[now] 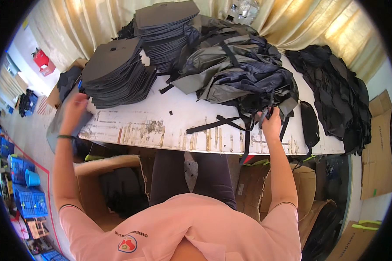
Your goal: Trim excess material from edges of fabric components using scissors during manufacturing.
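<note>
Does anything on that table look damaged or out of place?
Yes. The white table is stained and streaked brown along its front, so it looks worn. A small black scrap lies by itself, apart from the piles, and a loose black strap dangles over the front edge.

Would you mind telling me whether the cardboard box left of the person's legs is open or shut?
The cardboard box is open: dark material shows inside through its uncovered mouth.

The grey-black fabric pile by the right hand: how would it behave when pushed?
The fabric pile is probably floppy, as it lies in folds. Being slumped, it seems unlikely to roll; its trailing straps might snag.
</note>
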Available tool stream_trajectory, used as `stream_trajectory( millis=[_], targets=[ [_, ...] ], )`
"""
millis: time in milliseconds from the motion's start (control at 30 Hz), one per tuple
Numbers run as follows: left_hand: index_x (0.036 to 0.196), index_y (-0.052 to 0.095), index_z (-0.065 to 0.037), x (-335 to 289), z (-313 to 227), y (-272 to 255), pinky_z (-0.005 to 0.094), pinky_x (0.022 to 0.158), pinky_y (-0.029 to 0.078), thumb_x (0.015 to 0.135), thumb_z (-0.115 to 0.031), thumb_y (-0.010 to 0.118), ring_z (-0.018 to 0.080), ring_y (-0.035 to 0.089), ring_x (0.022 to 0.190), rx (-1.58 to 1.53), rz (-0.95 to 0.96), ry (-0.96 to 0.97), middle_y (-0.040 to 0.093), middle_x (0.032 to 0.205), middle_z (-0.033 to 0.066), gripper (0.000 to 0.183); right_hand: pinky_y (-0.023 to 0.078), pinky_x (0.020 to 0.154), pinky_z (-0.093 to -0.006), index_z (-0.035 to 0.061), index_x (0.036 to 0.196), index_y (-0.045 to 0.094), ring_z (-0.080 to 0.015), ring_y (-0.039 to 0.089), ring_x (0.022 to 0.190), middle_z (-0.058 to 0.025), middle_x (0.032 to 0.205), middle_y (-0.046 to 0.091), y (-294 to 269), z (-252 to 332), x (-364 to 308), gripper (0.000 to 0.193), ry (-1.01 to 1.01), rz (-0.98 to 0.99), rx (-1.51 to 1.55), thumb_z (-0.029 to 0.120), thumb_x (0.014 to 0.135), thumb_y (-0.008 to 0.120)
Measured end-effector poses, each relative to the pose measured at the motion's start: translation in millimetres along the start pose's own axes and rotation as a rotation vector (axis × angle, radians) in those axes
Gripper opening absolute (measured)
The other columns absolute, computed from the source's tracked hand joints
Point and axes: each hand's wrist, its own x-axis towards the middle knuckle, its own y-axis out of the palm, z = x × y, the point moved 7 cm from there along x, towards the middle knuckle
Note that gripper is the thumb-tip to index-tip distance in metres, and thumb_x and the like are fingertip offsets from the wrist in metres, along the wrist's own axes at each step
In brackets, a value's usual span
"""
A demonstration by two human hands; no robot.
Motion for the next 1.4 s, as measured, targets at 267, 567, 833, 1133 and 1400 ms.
stream_trajectory(
  millis=[267,567,833,1133,1400],
  targets=[
    [0.111,0.058,-0.006,-9,-272,264,0.0363,0.085,0.047,0.081,-0.014,0.070,0.0290,0.057,0.099,-0.294,0.351,0.653,0.058,0.104,0.0132,0.033,0.049,0.076,-0.0469,0.0049,0.102,0.049,-0.0400,0.064,0.087,-0.0211,0.092,0.066,37,-71,22,0.035,0.235,0.024,-0.094,0.012,0.075,0.070],
    [0.096,0.064,-0.015,52,-338,372,0.0413,0.078,0.039,0.076,-0.023,0.072,0.0272,0.054,0.092,0.385,0.098,0.671,0.056,0.090,0.0057,0.023,0.047,0.070,-0.0422,0.0008,0.096,0.050,-0.0410,0.060,0.078,-0.0216,0.081,0.062,-10,-68,-19,0.034,0.115,0.114,0.216,0.009,0.073,0.074],
    [0.088,0.062,-0.009,98,-315,279,0.0450,0.075,0.045,0.078,-0.019,0.071,0.0320,0.060,0.081,0.216,-0.300,0.495,0.060,0.083,0.0105,0.016,0.041,0.062,-0.0234,0.0055,0.093,0.049,-0.0089,0.047,0.070,0.0011,0.077,0.050,-95,-24,-46,0.030,0.221,0.233,0.664,0.002,0.077,0.074],
    [0.113,0.057,-0.006,-102,-292,401,0.0299,0.076,0.049,0.092,-0.029,0.060,0.0144,0.059,0.086,-0.953,1.220,-0.395,0.062,0.101,0.0040,0.031,0.049,0.071,-0.0321,0.0027,0.103,0.051,-0.0171,0.061,0.079,-0.0077,0.088,0.062,15,93,-117,0.036,-0.152,0.479,0.829,0.000,0.074,0.073],
    [0.101,0.063,-0.003,-81,-225,291,0.0261,0.082,0.048,0.089,-0.013,0.063,0.0109,0.061,0.089,-1.085,0.856,-0.448,0.065,0.096,0.0004,0.016,0.044,0.066,-0.0261,0.0045,0.089,0.052,-0.0110,0.052,0.075,-0.0041,0.084,0.057,-47,79,-73,0.025,-0.164,0.215,0.617,0.006,0.076,0.073]
  ],
)
